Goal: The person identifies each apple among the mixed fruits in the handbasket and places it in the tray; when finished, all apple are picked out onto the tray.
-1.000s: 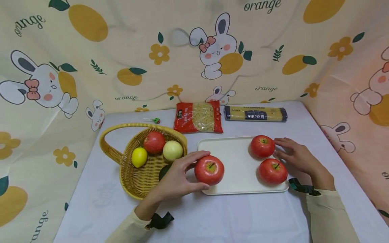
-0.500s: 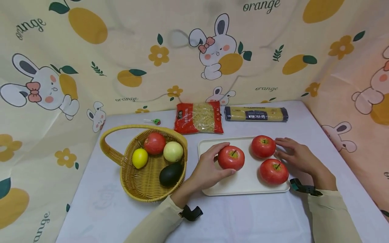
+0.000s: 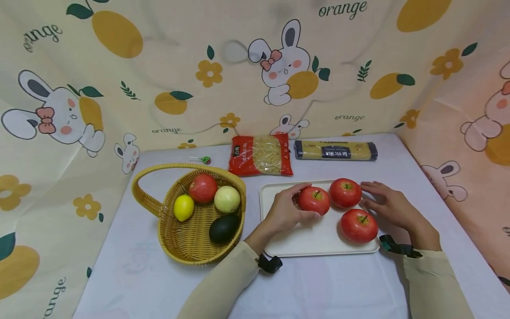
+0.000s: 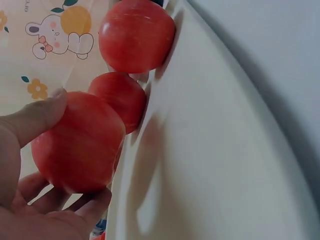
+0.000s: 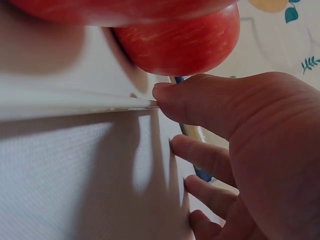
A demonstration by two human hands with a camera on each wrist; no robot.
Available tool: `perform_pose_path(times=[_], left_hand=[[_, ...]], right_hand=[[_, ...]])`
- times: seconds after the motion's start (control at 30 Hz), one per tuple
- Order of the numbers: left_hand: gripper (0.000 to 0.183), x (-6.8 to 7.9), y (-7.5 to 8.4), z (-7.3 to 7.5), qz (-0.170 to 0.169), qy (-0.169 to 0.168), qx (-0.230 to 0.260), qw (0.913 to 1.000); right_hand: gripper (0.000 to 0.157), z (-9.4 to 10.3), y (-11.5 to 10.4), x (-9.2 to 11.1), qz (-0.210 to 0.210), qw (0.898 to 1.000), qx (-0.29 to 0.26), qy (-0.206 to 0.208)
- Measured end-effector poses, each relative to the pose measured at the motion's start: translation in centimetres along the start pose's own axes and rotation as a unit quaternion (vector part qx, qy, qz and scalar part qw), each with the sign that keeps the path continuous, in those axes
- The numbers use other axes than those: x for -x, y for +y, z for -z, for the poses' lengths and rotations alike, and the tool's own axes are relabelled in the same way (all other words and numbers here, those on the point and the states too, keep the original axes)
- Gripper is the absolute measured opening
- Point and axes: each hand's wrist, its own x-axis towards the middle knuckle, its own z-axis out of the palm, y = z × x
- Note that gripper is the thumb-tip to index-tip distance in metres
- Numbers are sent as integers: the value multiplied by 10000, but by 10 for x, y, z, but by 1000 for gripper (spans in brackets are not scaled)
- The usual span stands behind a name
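Observation:
My left hand [image 3: 284, 211] grips a red apple [image 3: 314, 200] between thumb and fingers, over the white tray [image 3: 295, 246]. The left wrist view shows a gap and a shadow between this apple [image 4: 82, 142] and the tray surface. Two more red apples, a back one [image 3: 345, 193] and a front one [image 3: 359, 226], sit at the tray's right end. Beside that end lies my right hand [image 3: 392, 208], holding nothing. In the right wrist view its thumb [image 5: 195, 100] touches the tray's rim, while the other fingers [image 5: 205, 155] rest on the tablecloth.
Left of the tray stands a yellow wicker basket [image 3: 167, 241] with a lemon [image 3: 184, 208], a pomegranate-like fruit [image 3: 203, 188], a pale green fruit [image 3: 227, 199] and a dark avocado [image 3: 224, 228]. Behind are a red pasta bag [image 3: 260, 155], a spaghetti pack [image 3: 336, 150] and a lollipop [image 3: 205, 159].
My left hand has carried its apple right and away from me, from the tray's left edge to beside the back apple. The avocado is uncovered. My right hand has stayed in place.

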Motion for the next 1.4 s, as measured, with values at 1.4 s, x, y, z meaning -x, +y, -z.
perform_pose_path(times=[1.4], left_hand=[[64,116,27,96,-610,-1171,1357,9819]], right_hand=[[74,-2,-2,-1,-13,10000,61,12]])
